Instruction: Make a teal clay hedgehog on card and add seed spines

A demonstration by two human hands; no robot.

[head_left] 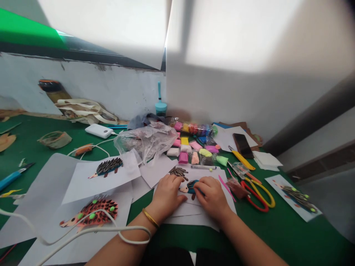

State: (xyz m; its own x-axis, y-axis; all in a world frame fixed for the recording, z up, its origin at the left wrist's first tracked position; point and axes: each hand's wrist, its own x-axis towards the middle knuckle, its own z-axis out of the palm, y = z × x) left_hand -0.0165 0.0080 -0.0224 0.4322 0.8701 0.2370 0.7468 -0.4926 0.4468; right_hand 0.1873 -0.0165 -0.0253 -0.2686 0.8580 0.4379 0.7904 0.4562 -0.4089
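On a white sheet (219, 179) in front of me lies a small clay hedgehog (190, 187) with a pale face, a blue body and some dark seeds on its back. My left hand (168, 195) rests on the sheet by the hedgehog's face, thumb apart from the fingers. At its back end, my right hand (212, 195) has thumb and fingers pinched together; what they hold is too small or hidden to name. Just above my left fingers is a pile of striped sunflower seeds (179, 171). A pen (203, 167) lies above the hedgehog.
Clay packets (183, 158) and a plastic bag (146, 138) lie behind the sheet. Scissors (256, 195), a yellow cutter (242, 159) and a phone (243, 145) are to the right. Leftward are a seed-covered hedgehog (109, 167), a pink hedgehog (97, 213) and a white cable (91, 232).
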